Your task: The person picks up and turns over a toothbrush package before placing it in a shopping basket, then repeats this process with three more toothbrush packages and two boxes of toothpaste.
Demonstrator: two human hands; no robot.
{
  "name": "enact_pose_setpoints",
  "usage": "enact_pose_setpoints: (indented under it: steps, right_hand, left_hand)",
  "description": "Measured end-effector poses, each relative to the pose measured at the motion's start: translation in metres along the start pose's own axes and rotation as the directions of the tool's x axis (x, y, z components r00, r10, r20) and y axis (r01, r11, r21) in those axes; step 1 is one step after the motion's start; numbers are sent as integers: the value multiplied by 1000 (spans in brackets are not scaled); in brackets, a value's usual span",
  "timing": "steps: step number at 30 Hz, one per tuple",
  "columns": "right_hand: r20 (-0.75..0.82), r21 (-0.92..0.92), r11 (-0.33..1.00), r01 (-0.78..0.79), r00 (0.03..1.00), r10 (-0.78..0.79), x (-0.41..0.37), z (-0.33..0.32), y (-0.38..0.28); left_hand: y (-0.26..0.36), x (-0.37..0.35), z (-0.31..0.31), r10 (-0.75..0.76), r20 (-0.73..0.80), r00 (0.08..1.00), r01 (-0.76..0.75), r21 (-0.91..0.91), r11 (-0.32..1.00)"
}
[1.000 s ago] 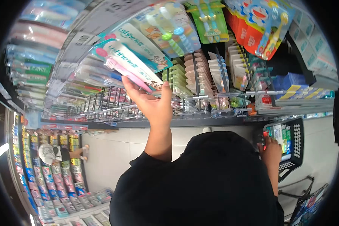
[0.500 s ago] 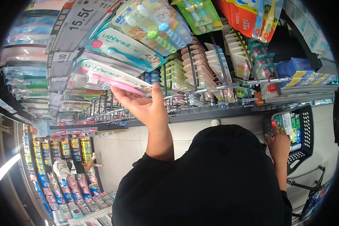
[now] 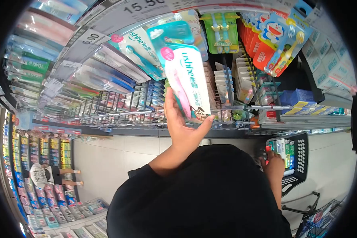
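Note:
My left hand [image 3: 184,129] grips the lower end of a packaged toothbrush [image 3: 188,81], a pink brush in a white and teal blister pack, tilted in front of the shelf rack. Behind it hangs a similar pack with a teal toothbrush [image 3: 137,55]. Down at the right, my right hand [image 3: 274,164] is closed over the near side of a black shopping basket [image 3: 300,160]. Inside the basket lie several packaged goods [image 3: 286,152], some green, one white; the fingertips are partly hidden.
Hanging toothbrush packs fill the rack, including green twin packs [image 3: 220,31] and red cartoon packs [image 3: 279,43]. Price labels [image 3: 93,37] run along the rail. Blue boxes [image 3: 299,99] stand at the right. Another person [image 3: 47,174] is by a far-left shelf, across the tiled floor [image 3: 119,152].
My left hand has taken the pink toothbrush pack off the rack and moved right with it, turning it more upright. The view has shifted; my right hand stays at the basket.

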State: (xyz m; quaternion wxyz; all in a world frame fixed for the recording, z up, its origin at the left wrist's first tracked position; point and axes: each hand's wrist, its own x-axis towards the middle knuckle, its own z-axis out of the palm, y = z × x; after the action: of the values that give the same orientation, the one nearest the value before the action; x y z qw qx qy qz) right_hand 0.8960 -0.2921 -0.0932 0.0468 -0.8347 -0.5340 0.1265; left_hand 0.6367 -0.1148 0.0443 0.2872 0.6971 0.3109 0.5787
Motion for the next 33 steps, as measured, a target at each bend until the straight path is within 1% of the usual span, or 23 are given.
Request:
enact_pose_setpoints:
  steps: [1,4,5,6,7,8,9,11,14,15,18,21,24,27,28,29,30,31,33]
  right_hand:
    - [8,-6,1000,-1,1000,2,0,-1,0]
    - [49,-3,1000,-5,999,6,0,-5,-3]
    - [25,-11,1000,2,1000,-2,0,-5,-3]
    - [35,-17,1000,-6,999,7,0,-5,-4]
    - [45,-21,1000,-15,999,16,1,-5,-4]
    - [56,-25,999,-25,998,27,1,-5,-4]
    - [37,-19,1000,-13,999,14,1,-4,-4]
    - [30,-14,1000,-8,1000,9,1,-6,-5]
    - [5,-1,1000,8,1000,-8,0,-4,-3]
    - [-4,-7,1000,14,1000,-14,0,-4,-3]
    - [-4,-1,1000,23,1000,-23,1,-2,-1]
    - [-8,12,1000,28,1000,-28,1,-1,0]
    - [-13,9,1000,26,1000,-25,1,-1,0]
    - [-14,2,1000,22,1000,-22,1,0,-1]
    - [-15,-1,1000,21,1000,-21,0,-1,-1]
    - [7,-15,1000,20,1000,-20,-1,-1,0]
    - [24,-30,999,20,1000,-19,-1,-1,-1]
    - [37,-50,998,25,999,-23,2,-4,0]
    - [44,-56,998,24,999,-21,3,-4,0]
  left_hand:
    - [2,0,3,-45,-10,999,45,-42,998]
    - [10,4,8,-107,68,992,124,-324,938]
    - [10,4,6,-81,100,992,113,-370,922]
    - [9,2,4,-172,121,978,210,-514,832]
    - [7,1,2,-183,228,956,291,-680,673]
    - [5,1,-1,-164,334,928,371,-797,476]
    - [15,5,-2,-140,405,904,426,-812,400]
    - [18,11,-3,-45,471,881,464,-843,272]
    - [21,8,-3,-43,414,909,416,-902,112]
    - [18,9,-5,-6,429,903,427,-898,101]
    - [14,9,-4,70,420,905,421,-907,-3]
    - [12,9,-7,66,438,896,438,-899,9]
    - [11,10,-9,67,435,898,432,-900,49]
    - [14,9,-11,-38,363,931,352,-867,354]
    - [12,8,-13,-69,296,953,287,-804,520]
    - [9,9,-16,-45,204,978,172,-665,726]
    - [3,12,-21,6,116,993,50,-473,880]
    - [-7,14,-33,94,-16,995,-95,-79,992]
    - [-3,21,-39,220,-103,970,-198,186,962]
